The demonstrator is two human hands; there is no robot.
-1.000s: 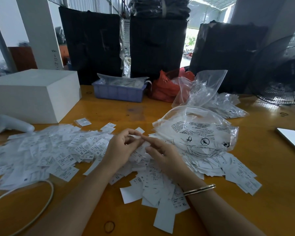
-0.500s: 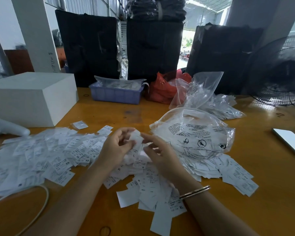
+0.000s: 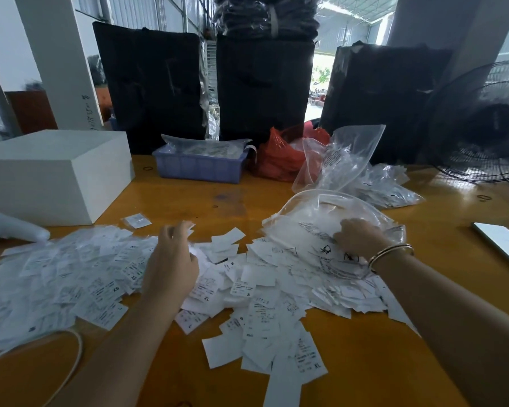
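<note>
Small white size labels (image 3: pixel 256 289) lie heaped across the yellow table (image 3: pixel 203 201), with a second spread of labels (image 3: pixel 71 274) to the left. My left hand (image 3: pixel 171 259) hovers over the middle of the heap with its fingers curled round a few labels. My right hand (image 3: pixel 356 236), a bangle on its wrist, grips the near side of a clear printed plastic bag (image 3: pixel 315 212) that rests on the right part of the heap. What is inside the bag is not clear.
A white box (image 3: pixel 50 171) and a white handheld device (image 3: pixel 12 230) sit at the left, a cable (image 3: pixel 71 362) near the front. Behind are a blue tray (image 3: pixel 200 168), a red bag (image 3: pixel 276 160) and more clear bags (image 3: pixel 341 154). A phone (image 3: pixel 503 242) and a fan (image 3: pixel 488 127) are at the right.
My hands were together over the heap handling a label. They have parted: the right hand moved right onto the clear bag, the left hand moved slightly left and forward.
</note>
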